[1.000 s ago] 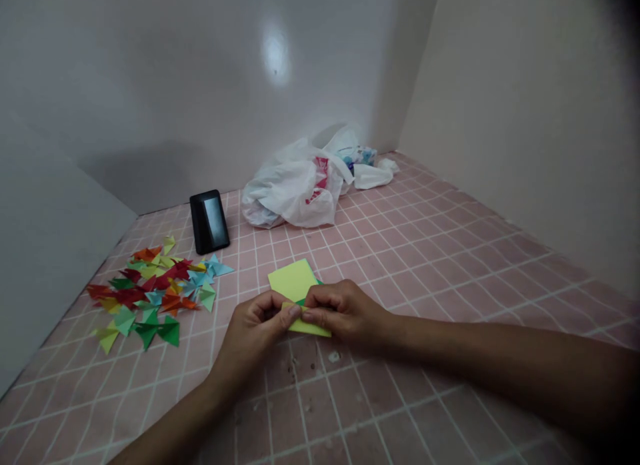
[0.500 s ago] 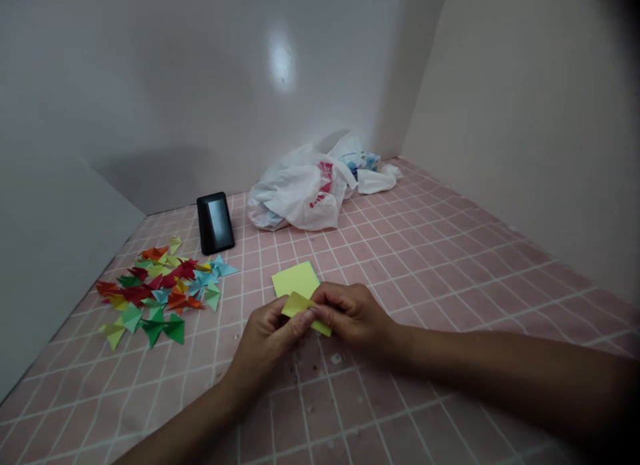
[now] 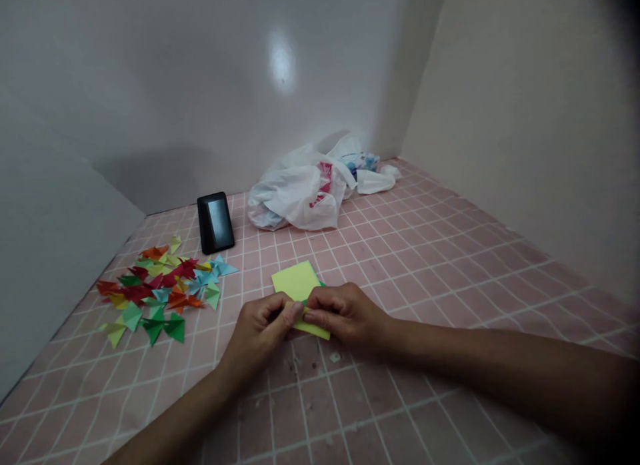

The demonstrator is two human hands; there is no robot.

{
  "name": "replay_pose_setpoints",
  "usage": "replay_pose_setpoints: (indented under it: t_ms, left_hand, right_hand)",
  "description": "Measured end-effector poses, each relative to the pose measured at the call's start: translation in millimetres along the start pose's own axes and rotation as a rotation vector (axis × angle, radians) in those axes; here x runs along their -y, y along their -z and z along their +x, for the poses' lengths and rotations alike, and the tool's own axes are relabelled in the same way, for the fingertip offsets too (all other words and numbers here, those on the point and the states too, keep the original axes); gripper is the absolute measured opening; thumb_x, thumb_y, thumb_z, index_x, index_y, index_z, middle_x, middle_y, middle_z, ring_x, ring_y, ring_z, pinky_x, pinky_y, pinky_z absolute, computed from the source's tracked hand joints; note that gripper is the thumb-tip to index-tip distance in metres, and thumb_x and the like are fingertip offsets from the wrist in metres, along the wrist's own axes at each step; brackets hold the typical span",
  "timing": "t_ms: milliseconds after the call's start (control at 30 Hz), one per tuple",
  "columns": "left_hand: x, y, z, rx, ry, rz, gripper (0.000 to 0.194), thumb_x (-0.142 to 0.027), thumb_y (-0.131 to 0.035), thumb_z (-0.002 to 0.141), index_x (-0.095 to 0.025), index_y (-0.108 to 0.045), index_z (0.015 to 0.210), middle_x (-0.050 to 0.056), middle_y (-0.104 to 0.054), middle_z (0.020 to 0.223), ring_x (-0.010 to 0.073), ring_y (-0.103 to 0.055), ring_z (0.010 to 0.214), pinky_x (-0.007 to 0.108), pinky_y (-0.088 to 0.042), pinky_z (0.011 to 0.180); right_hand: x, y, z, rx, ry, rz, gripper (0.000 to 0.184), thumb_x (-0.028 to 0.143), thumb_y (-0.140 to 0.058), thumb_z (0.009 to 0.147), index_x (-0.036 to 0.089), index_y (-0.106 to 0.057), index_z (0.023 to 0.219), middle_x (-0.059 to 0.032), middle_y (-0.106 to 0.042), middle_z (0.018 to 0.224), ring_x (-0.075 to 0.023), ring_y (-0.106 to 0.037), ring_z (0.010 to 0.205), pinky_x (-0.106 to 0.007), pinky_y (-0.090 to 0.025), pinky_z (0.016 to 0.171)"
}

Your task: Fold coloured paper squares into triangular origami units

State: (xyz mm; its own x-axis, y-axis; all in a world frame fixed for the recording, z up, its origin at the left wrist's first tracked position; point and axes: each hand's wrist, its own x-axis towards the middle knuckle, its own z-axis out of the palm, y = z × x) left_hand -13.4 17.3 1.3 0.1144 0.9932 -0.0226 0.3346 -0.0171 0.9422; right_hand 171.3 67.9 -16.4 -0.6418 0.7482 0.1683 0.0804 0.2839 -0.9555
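- Left hand (image 3: 260, 335) is curled up and pinching the near edge of a folded yellow paper square (image 3: 295, 281) - thumb pressing in on top;
- right hand (image 3: 347, 315) is gripping that same square from the other side, its fingertips just about touching the left thumb;
- paper's sitting between both hands, low over a pink tiled surface (image 3: 400, 265), with a sliver of green paper (image 3: 321, 284) peeking out from under the yellow; can't really tell if it's touching the tiles;
- off to the left, a loose pile of folded origami triangles (image 3: 160, 291) is lying on the tiles - red, orange, green, teal, yellow;
- black phone (image 3: 215, 222) is standing tilted near the back wall (image 3: 200, 85);
- white plastic bag (image 3: 300, 191) with red print is lying crumpled further back, right of the phone.
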Motion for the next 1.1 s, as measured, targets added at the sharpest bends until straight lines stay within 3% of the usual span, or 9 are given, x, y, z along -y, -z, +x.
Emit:
replay_pose_setpoints:
  t_ms: [167, 233, 333, 500, 600, 767, 967, 1100]
  left_hand:
    - [-2.2, -3.9, -2.8, -0.175, -0.164, 0.145, 0.029, -0.034, -0.060, 0.087, -0.020, -0.064, 0.062, 0.000, -0.056, 0.056, 0.0141, -0.049, 0.053, 0.024, -0.037, 0.053]
    - [-3.6, -5.6, -4.7, -0.230, -0.221, 0.195, 0.028, -0.031, -0.060, 0.087, -0.020, -0.064, 0.062, 0.000, -0.059, 0.056, 0.0144, -0.052, 0.053, 0.024, -0.038, 0.055]
    - [-3.5, -6.3, -6.0, -0.281, -0.239, 0.229, 0.026, -0.028, -0.060, 0.088, -0.021, -0.065, 0.064, -0.001, -0.059, 0.054, 0.0132, -0.051, 0.049, 0.024, -0.038, 0.053]
    - [4.9, -5.6, -4.5, -0.285, -0.066, 0.082, 0.025, -0.036, -0.060, 0.090, -0.021, -0.065, 0.071, -0.002, -0.059, 0.052, 0.0123, -0.052, 0.044, 0.022, -0.036, 0.045]
    - [10.3, -6.0, -2.6, -0.230, 0.027, -0.048, 0.024, -0.042, -0.060, 0.090, -0.022, -0.062, 0.078, -0.002, -0.062, 0.054, 0.0132, -0.055, 0.046, 0.022, -0.040, 0.046]
    - [10.9, -4.7, -0.2, -0.076, 0.104, -0.147, 0.028, -0.046, -0.061, 0.089, -0.021, -0.054, 0.077, -0.002, -0.062, 0.055, 0.0129, -0.054, 0.048, 0.022, -0.041, 0.049]
    - [5.7, -1.4, 0.5, 0.028, 0.069, -0.076, 0.030, -0.044, -0.067, 0.084, -0.017, -0.062, 0.073, -0.002, -0.054, 0.062, 0.0107, -0.046, 0.056, 0.021, -0.034, 0.051]
    - [7.0, -4.1, -0.8, -0.091, 0.117, -0.162, 0.034, -0.046, -0.067, 0.083, -0.018, -0.058, 0.068, -0.004, -0.051, 0.060, 0.0095, -0.041, 0.054, 0.020, -0.031, 0.049]
  right_hand:
    - [-1.4, -5.2, 2.0, 0.084, -0.337, 0.404, 0.025, 0.037, -0.072, 0.078, 0.018, -0.057, 0.073, 0.0064, -0.053, 0.052, -0.0074, -0.046, 0.042, -0.019, -0.035, 0.041]
    - [-1.6, -6.4, 2.3, 0.128, -0.387, 0.490, 0.025, 0.036, -0.072, 0.076, 0.017, -0.055, 0.070, 0.0054, -0.056, 0.052, -0.0073, -0.048, 0.040, -0.019, -0.036, 0.039]
    - [-2.0, -6.9, 2.5, 0.132, -0.382, 0.495, 0.022, 0.030, -0.069, 0.077, 0.017, -0.054, 0.069, 0.0050, -0.058, 0.054, -0.0064, -0.049, 0.039, -0.018, -0.036, 0.037]
    - [-1.2, -5.6, 3.0, 0.030, -0.381, 0.465, 0.018, 0.027, -0.066, 0.080, 0.018, -0.053, 0.071, 0.0067, -0.053, 0.053, -0.0057, -0.044, 0.038, -0.018, -0.032, 0.037]
    - [-1.3, -2.2, 3.8, -0.051, -0.337, 0.365, 0.022, 0.032, -0.061, 0.084, 0.018, -0.052, 0.070, 0.0059, -0.051, 0.055, -0.0065, -0.041, 0.042, -0.020, -0.029, 0.041]
    - [-3.3, 6.4, 6.4, -0.243, -0.136, 0.135, 0.031, 0.036, -0.057, 0.088, 0.019, -0.045, 0.064, 0.0043, -0.043, 0.061, -0.0098, -0.038, 0.056, -0.024, -0.031, 0.053]
    - [-2.8, 9.0, 6.5, 0.009, -0.051, -0.042, 0.029, 0.033, -0.058, 0.087, 0.018, -0.048, 0.063, 0.0032, -0.044, 0.061, -0.0104, -0.039, 0.059, -0.025, -0.029, 0.056]
    - [-2.3, 6.8, 5.9, -0.140, -0.085, 0.083, 0.038, 0.039, -0.054, 0.092, 0.019, -0.043, 0.062, 0.0044, -0.040, 0.060, -0.0092, -0.036, 0.056, -0.024, -0.028, 0.053]
